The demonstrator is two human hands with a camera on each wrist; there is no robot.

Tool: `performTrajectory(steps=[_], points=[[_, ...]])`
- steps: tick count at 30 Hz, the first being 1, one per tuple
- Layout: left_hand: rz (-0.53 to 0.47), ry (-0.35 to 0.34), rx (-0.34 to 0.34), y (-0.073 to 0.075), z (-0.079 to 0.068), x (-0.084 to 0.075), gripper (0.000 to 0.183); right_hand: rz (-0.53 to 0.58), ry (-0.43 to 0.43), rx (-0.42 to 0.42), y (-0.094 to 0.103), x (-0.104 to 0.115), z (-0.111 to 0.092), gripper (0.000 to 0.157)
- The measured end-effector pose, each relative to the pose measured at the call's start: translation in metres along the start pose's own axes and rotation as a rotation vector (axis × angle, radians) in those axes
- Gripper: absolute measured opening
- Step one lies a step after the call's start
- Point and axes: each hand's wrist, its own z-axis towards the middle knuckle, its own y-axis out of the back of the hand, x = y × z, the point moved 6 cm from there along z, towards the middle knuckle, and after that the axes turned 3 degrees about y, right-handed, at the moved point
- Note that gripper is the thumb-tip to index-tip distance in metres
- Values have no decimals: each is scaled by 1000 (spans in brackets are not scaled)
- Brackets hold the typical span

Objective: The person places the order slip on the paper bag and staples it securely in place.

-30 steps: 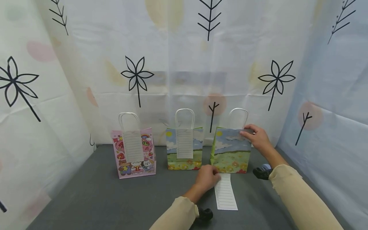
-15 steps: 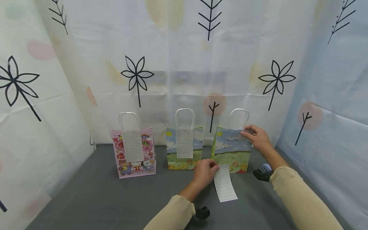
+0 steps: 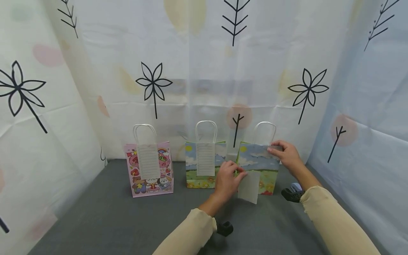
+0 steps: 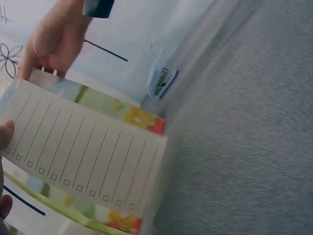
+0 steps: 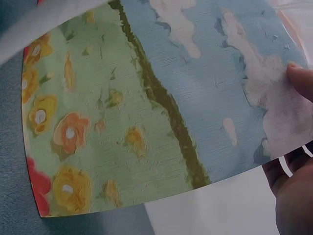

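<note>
My left hand (image 3: 227, 179) pinches the top of a lined paper slip (image 3: 249, 187); its row of small checkboxes shows in the left wrist view (image 4: 83, 147). The slip hangs in front of the lower part of the right paper gift bag (image 3: 255, 159), its lower end lifted from the table. That bag bears a painted sky and flower meadow (image 5: 122, 107) and has white handles. At its upper right edge my right hand (image 3: 288, 156) grips the bag, thumb on the front and fingers behind.
A matching meadow bag (image 3: 191, 166) and a pink cartoon bag (image 3: 165, 170) stand to the left, each with a lined slip on its front. A light blue stapler (image 4: 161, 82) lies by the right bag on the grey table (image 3: 127, 226). Patterned cloth (image 3: 204, 53) surrounds the table.
My left hand has lifted the slip off the table and raised it toward the right bag's front. The right hand keeps its grip on the bag, which has barely shifted.
</note>
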Motion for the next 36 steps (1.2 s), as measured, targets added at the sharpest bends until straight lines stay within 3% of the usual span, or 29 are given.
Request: performTrajectory(steps=[4,12,22,31,36], points=[[-16,-50,-41,6,9,-9,13,10,-23,17,0,-2,0,40],[-57,-70,-57,14,20,-16,14,43,-39,24,-1,-3,-1,41],[19,-167,-134,12,28,-21,14,62,-25,15,2,-2,-7,40],[60,-181,-136,6,40,-27,14,84,-6,5,2,-2,-11,37],[83,-182,-102,1,50,-30,14,99,13,0,3,-1,-13,35]])
